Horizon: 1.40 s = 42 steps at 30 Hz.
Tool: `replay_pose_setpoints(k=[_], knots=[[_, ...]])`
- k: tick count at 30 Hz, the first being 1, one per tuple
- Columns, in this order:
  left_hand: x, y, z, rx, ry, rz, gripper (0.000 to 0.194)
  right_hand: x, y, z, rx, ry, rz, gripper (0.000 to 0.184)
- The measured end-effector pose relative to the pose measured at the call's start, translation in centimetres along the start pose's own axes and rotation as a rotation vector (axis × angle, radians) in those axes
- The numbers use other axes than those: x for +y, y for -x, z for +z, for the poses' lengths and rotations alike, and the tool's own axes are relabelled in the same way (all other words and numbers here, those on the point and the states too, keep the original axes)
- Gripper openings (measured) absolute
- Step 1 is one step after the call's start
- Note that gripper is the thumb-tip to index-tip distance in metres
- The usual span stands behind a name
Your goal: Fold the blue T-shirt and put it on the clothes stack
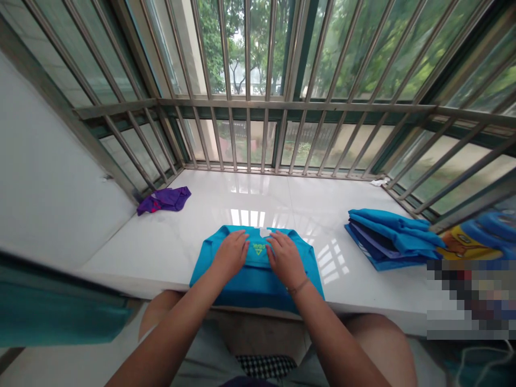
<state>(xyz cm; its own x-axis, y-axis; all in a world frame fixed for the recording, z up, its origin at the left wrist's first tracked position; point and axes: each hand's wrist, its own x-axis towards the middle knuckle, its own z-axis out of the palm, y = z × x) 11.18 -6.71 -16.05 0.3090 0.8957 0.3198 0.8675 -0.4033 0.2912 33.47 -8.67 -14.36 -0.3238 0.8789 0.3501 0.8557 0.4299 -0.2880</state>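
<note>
A blue garment with a yellow-green logo lies partly folded on the white sill, its near edge hanging over the front. My left hand rests on the left part of its top fold, fingers stretched out and lying flat. On the right part of that fold lies my right hand, its fingers also extended. The logo and a small white tag show between the two hands. Both hands press on the cloth without gripping it.
To the right sits a stack of folded blue clothes, beside a blue and yellow bundle. A crumpled purple cloth lies at the left near the wall. Metal window bars close off the back of the white sill.
</note>
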Motion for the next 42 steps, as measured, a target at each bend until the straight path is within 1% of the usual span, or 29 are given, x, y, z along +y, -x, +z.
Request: replay_pose_setpoints(k=[2, 3, 5, 7, 9, 12, 14, 17, 19, 22, 24, 26, 29, 31, 32, 33, 35, 38, 40, 42], knots=[[0.7, -2.1, 1.9, -0.024, -0.057, -0.015, 0.056, -0.2, -2.3, 1.4, -0.065, 0.04, 0.036, 0.044], [0.6, -2.8, 2.8, -0.044, -0.091, -0.046, 0.06, 0.0, -3.0, 2.2, -0.109, 0.065, 0.077, 0.048], [-0.3, -3.5, 4.2, -0.103, -0.156, -0.149, 0.069, 0.9, -3.6, 3.5, -0.189, 0.117, 0.211, 0.059], [-2.1, -3.3, 4.6, -0.179, -0.19, -0.233, 0.075, 2.5, -2.9, 4.3, -0.244, 0.149, 0.358, 0.069], [-4.4, -2.5, 4.3, -0.234, -0.199, -0.258, 0.076, 4.3, -1.5, 4.6, -0.264, 0.152, 0.423, 0.074], [-7.1, -1.2, 3.2, -0.252, -0.207, -0.274, 0.075, 6.6, 0.7, 4.3, -0.244, 0.154, 0.404, 0.074], [-8.2, -0.8, 2.5, -0.26, -0.211, -0.302, 0.074, 7.6, 1.5, 3.7, -0.239, 0.164, 0.417, 0.073], [-9.4, -1.3, 1.4, -0.29, -0.172, -0.325, 0.069, 8.7, 1.4, 2.4, -0.251, 0.135, 0.468, 0.068], [-10.2, -2.4, 0.6, -0.31, -0.102, -0.286, 0.061, 9.6, 0.6, 1.4, -0.24, 0.081, 0.487, 0.06], [-11.5, -4.8, -0.7, -0.34, -0.024, -0.22, 0.049, 11.0, -1.4, 0.2, -0.231, 0.017, 0.467, 0.052], [-12.3, -6.7, -1.4, -0.386, -0.008, -0.23, 0.043, 12.0, -3.0, -0.3, -0.273, -0.002, 0.445, 0.047], [-13.1, -8.5, -1.9, -0.455, 0.017, -0.247, 0.037, 12.8, -4.6, -0.6, -0.339, -0.021, 0.431, 0.04], [-14.0, -10.8, -2.3, -0.577, 0.063, -0.271, 0.026, 14.0, -6.6, -0.9, -0.432, -0.051, 0.415, 0.022], [-14.4, -12.0, -2.4, -0.637, 0.087, -0.275, 0.025, 14.7, -7.7, -1.2, -0.459, -0.067, 0.409, 0.012], [-14.4, -12.6, -2.5, -0.649, 0.093, -0.275, 0.026, 15.0, -8.2, -1.3, -0.458, -0.072, 0.41, 0.01], [-14.5, -13.3, -2.6, -0.643, 0.093, -0.273, 0.025, 15.2, -8.7, -1.4, -0.445, -0.072, 0.414, 0.009], [-14.2, -14.6, -2.9, -0.58, 0.082, -0.258, 0.023, 15.6, -9.8, -1.8, -0.383, -0.059, 0.433, 0.011], [-13.3, -16.4, -3.9, -0.402, 0.053, -0.209, 0.02, 15.8, -11.2, -2.9, -0.233, -0.019, 0.459, 0.017], [-12.5, -16.8, -4.9, -0.291, 0.038, -0.175, 0.023, 15.6, -11.7, -4.1, -0.129, 0.006, 0.46, 0.02], [-11.9, -16.0, -5.7, -0.203, 0.024, -0.128, 0.025, 15.1, -11.2, -5.4, -0.052, 0.021, 0.443, 0.021]])
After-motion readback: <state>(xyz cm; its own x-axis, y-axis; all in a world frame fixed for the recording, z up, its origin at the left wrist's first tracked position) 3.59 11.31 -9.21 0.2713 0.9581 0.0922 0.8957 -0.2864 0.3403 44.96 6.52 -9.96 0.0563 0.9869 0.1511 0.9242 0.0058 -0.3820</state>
